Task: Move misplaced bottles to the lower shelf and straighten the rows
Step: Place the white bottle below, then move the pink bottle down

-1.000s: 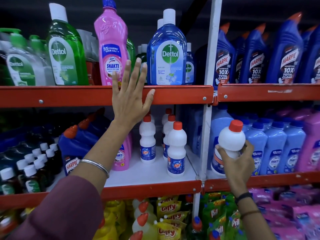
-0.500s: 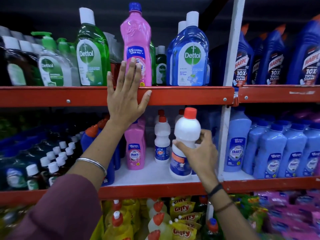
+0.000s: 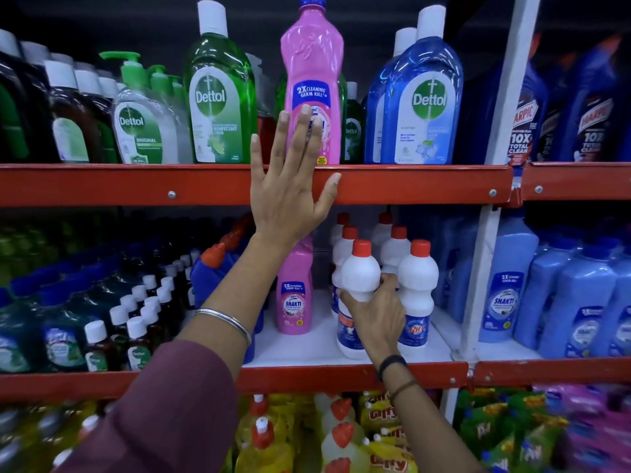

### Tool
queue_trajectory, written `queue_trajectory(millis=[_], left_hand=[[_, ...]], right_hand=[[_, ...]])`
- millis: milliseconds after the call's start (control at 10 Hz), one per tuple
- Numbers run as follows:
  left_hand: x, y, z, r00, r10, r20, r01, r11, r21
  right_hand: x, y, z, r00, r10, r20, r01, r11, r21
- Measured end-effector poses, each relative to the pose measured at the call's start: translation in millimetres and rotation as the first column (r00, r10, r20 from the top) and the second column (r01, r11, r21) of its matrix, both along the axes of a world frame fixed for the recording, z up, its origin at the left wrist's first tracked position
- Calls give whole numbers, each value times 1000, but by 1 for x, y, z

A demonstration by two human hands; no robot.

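My right hand [image 3: 377, 315] grips a white bottle with a red cap [image 3: 358, 278], standing on the white lower shelf [image 3: 307, 349] at the front of the row of matching white bottles [image 3: 416, 288]. My left hand [image 3: 290, 186] lies flat and open against the red edge of the upper shelf [image 3: 409, 182], fingers spread, its fingertips in front of a tall pink Shakti bottle [image 3: 312, 63] that stands among the Dettol bottles. A second, smaller pink Shakti bottle [image 3: 295, 295] stands on the lower shelf, just left of the white bottles.
Green [image 3: 218, 93] and blue Dettol bottles [image 3: 421, 100] flank the tall pink one. Blue Harpic bottles [image 3: 594, 114] fill the upper right bay, light-blue Shakti bottles [image 3: 577, 302] the lower right. A white upright post [image 3: 491, 213] divides the bays. Small dark bottles [image 3: 136, 319] crowd the lower left.
My right hand carried the white bottle leftward from the right bay, past the post, and set it down in the white row. My left hand stayed on the upper shelf edge.
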State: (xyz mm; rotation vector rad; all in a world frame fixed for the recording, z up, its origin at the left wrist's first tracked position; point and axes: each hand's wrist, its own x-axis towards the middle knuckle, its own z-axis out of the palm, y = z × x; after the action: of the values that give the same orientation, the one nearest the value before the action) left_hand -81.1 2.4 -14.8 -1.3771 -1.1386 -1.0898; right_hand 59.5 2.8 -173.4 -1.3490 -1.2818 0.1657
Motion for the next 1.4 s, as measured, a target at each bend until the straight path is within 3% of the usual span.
queue_trajectory(millis=[300,500,600,700,800,1000,1100,1300,1400], left_hand=[[-1,0,0,1000,-11,8,11,1000,-24],[-9,-7,-1,997,-70,-24,68,994,-88],[-27,-11,0,995,-100,25,102,991,-93],[-48,-16,5,995,-54,86,61,995,-84],[-63,-18,7,997,-10,79,17,996,-91],[-69,-19,5,997,29,68,-25,998,-62],[-69,-18,5,998,24,64,-20,998,-54],[-70,-16,6,998,40,54,-36,997,-69],[-70,-16,6,997,42,59,-37,997,-74]], right_hand=[[-7,-1,-2,990,-63,126,70,996,-54],[1,-30,4,996,-7,92,9,1000,-26],[3,-59,43,999,-9,44,0,978,207],[-5,-80,107,992,127,-13,-105,874,474],[-20,-70,166,973,225,52,-212,785,583],[-55,-29,245,959,192,207,-263,876,405],[-58,-20,259,960,194,202,-250,917,310],[-48,-29,258,957,287,48,-286,897,338],[-40,-48,248,937,344,-63,-277,840,467]])
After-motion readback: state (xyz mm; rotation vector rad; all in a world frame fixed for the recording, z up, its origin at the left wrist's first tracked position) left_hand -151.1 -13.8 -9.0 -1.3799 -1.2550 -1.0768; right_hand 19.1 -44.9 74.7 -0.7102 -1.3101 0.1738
